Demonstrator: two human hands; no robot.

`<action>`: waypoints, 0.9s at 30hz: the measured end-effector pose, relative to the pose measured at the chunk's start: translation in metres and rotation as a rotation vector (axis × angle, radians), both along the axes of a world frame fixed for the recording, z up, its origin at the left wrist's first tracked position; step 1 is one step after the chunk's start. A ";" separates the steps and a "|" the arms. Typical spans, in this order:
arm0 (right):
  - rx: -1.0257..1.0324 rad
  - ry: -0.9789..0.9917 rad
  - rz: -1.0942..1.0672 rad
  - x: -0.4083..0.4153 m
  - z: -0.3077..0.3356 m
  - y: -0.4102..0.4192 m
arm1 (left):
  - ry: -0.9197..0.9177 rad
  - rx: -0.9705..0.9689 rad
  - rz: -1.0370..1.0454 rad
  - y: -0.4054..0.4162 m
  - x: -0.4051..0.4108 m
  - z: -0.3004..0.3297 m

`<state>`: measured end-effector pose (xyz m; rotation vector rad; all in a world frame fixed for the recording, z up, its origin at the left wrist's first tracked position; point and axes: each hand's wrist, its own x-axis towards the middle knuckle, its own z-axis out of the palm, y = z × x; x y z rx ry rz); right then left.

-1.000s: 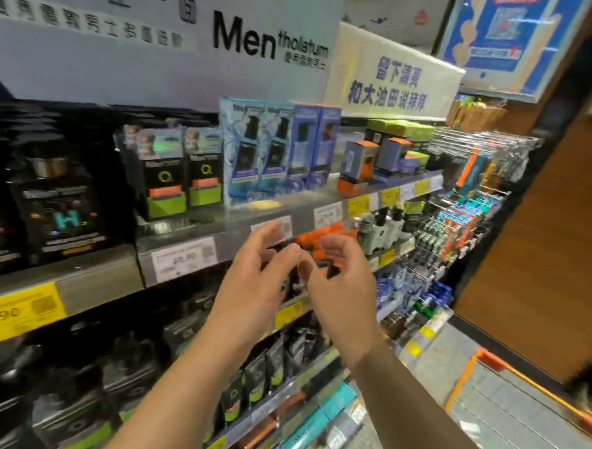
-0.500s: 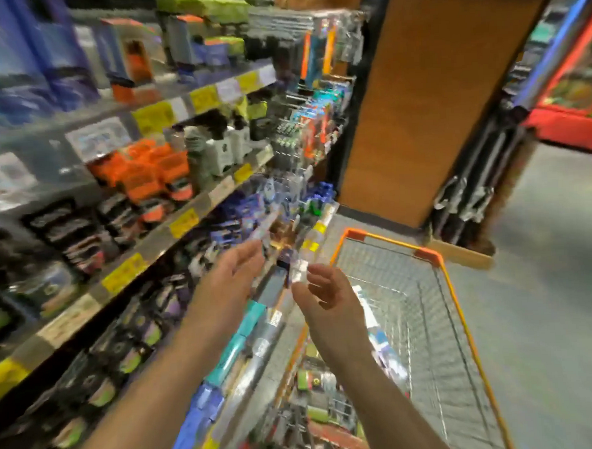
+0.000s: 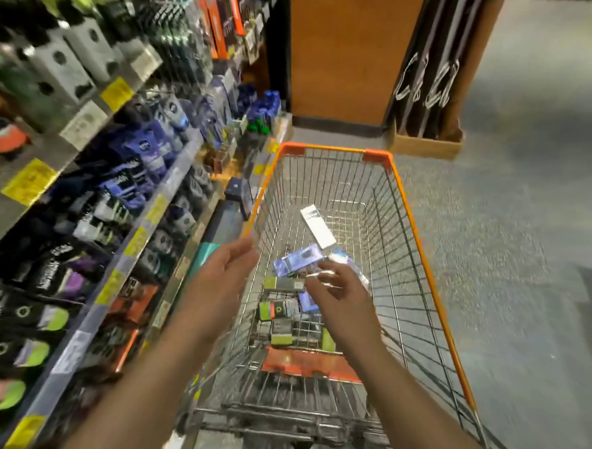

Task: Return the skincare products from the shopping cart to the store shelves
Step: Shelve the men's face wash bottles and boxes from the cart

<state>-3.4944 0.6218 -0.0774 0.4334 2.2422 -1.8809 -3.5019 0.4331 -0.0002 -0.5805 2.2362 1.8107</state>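
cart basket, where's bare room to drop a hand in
Bare mesh lies at the far end of the cart, beyond the white box, and along its right wall. The near end under both hands is crowded with boxes.

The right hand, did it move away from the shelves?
Yes. The right hand has left the product shelves and now hovers over the orange-rimmed wire cart.

There is a single view, from a wide-angle camera worn on the person's head. It looks forward and steeply down into the shopping cart (image 3: pixel 426 251), which fills the centre toward 12 o'clock. The store shelves (image 3: pixel 143 218) run close along 9 to 11 o'clock, the floor (image 3: pixel 529 246) lies at 3 o'clock, and both forearms enter from 6 o'clock. Straight edges bow near the frame's borders.
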 end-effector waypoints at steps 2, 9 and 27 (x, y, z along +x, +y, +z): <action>0.008 -0.062 0.016 -0.001 -0.017 0.009 | -0.026 -0.004 0.035 0.005 -0.003 -0.014; 0.001 -0.198 0.050 -0.013 -0.074 0.017 | -0.129 0.026 0.090 0.031 -0.008 -0.054; 0.083 -0.474 0.134 -0.034 -0.139 0.034 | -0.337 0.014 0.040 0.058 -0.043 -0.122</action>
